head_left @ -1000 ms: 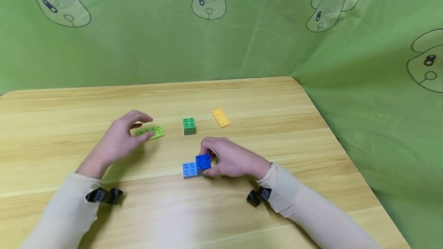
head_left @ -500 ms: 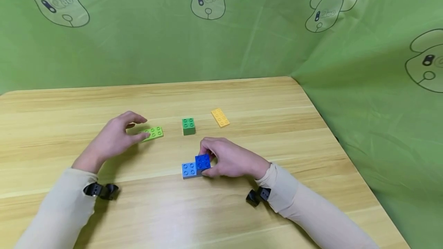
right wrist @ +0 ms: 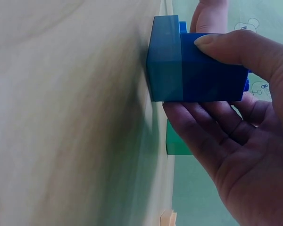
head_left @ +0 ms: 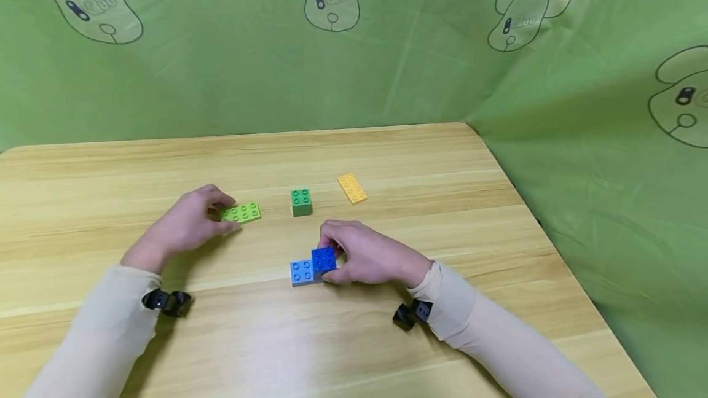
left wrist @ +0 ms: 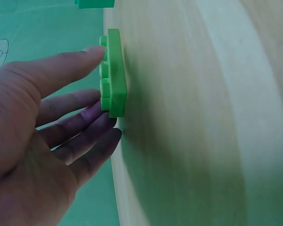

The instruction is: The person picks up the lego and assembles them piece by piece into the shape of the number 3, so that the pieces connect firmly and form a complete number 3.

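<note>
My left hand spreads around the left end of a lime-green building plate, thumb on its near side and fingers on its far side. In the left wrist view, the thumb tip sits level with the studs of the lime plate, and the fingers are loosely bent; firm contact cannot be made out. My right hand pinches a dark blue brick between thumb and fingers. That brick sits on the right half of a light blue plate, as the right wrist view also shows.
A green brick stands between and beyond the hands. Farther right lies a yellow-orange plate. The wooden table meets a green printed curtain at its back and right edges.
My left hand has drawn back slightly and lowered around the lime plate's left end, its fingers closer to the plate. The right hand keeps its hold on the dark blue brick.
</note>
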A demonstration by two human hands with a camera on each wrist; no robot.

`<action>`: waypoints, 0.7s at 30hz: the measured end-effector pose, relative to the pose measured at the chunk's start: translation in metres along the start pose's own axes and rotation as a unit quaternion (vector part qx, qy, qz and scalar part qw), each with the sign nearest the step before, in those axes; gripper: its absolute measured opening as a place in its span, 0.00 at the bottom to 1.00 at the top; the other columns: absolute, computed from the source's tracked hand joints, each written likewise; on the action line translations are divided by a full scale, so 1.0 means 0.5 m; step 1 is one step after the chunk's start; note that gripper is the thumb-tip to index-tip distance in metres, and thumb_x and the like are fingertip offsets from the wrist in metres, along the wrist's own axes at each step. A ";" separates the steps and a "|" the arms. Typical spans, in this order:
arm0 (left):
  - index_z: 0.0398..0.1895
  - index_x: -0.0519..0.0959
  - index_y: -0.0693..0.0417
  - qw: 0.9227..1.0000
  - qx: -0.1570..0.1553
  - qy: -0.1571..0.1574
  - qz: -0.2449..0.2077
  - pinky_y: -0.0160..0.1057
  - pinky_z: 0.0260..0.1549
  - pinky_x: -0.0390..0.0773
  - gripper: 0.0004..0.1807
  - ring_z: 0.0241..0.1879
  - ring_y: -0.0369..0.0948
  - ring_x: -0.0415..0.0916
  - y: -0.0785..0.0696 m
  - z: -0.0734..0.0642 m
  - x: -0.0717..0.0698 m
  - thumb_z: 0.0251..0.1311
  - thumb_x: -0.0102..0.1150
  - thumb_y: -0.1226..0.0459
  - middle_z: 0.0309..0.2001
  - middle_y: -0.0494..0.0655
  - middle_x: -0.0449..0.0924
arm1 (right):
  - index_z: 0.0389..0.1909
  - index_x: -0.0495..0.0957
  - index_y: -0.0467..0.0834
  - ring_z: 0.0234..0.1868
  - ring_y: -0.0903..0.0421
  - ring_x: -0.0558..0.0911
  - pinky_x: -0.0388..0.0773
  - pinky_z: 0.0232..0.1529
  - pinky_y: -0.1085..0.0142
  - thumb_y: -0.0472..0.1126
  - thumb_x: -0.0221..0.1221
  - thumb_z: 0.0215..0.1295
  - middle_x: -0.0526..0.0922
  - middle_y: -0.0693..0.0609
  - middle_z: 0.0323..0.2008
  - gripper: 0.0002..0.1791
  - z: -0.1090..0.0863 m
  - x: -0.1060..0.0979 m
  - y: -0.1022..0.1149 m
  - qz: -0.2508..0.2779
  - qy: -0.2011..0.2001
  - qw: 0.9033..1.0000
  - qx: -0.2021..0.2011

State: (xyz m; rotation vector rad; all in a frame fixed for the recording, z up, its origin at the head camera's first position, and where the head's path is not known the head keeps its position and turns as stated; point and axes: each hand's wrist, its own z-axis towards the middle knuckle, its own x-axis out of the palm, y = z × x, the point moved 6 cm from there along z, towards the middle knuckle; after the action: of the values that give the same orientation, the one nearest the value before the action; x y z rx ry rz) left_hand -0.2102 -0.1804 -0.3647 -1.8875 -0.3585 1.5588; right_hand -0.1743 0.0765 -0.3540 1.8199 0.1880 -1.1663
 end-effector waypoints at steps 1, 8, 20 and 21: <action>0.56 0.76 0.69 1.000 0.002 0.000 0.006 0.55 0.50 0.74 0.27 0.46 0.52 0.73 0.000 0.002 0.002 0.57 0.71 0.62 0.49 0.57 0.75 | 0.36 0.71 0.48 0.35 0.54 0.74 0.71 0.32 0.67 0.42 0.73 0.54 0.72 0.56 0.31 0.18 0.000 0.000 0.000 0.001 0.000 1.000 0.000; 0.53 0.77 0.71 0.999 0.024 -0.003 0.041 0.55 0.49 0.75 0.24 0.43 0.51 0.73 -0.001 0.004 0.004 0.55 0.70 0.68 0.46 0.58 0.75 | 0.35 0.71 0.49 0.36 0.54 0.74 0.71 0.32 0.68 0.42 0.73 0.54 0.73 0.56 0.32 0.18 0.002 0.002 -0.001 0.001 0.004 1.000 0.005; 0.50 0.79 0.71 0.998 0.038 -0.004 0.052 0.53 0.47 0.76 0.20 0.42 0.50 0.73 -0.002 0.007 0.007 0.55 0.69 0.70 0.43 0.55 0.75 | 0.36 0.71 0.48 0.35 0.55 0.73 0.70 0.31 0.67 0.42 0.73 0.54 0.72 0.55 0.31 0.18 0.000 0.000 0.000 0.002 0.003 1.000 0.000; 0.49 0.79 0.70 0.998 0.037 -0.003 0.050 0.52 0.45 0.76 0.19 0.41 0.50 0.74 -0.002 0.006 0.006 0.55 0.69 0.69 0.42 0.54 0.76 | 0.36 0.71 0.48 0.35 0.55 0.73 0.70 0.31 0.67 0.42 0.73 0.54 0.72 0.55 0.31 0.18 0.000 0.000 0.000 0.003 0.003 1.000 0.001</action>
State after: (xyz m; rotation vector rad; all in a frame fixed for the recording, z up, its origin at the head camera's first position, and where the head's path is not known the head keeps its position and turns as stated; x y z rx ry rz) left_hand -0.2121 -0.1771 -0.3666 -1.8693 -0.2094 1.6203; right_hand -0.1743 0.0765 -0.3542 1.8239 0.1855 -1.1579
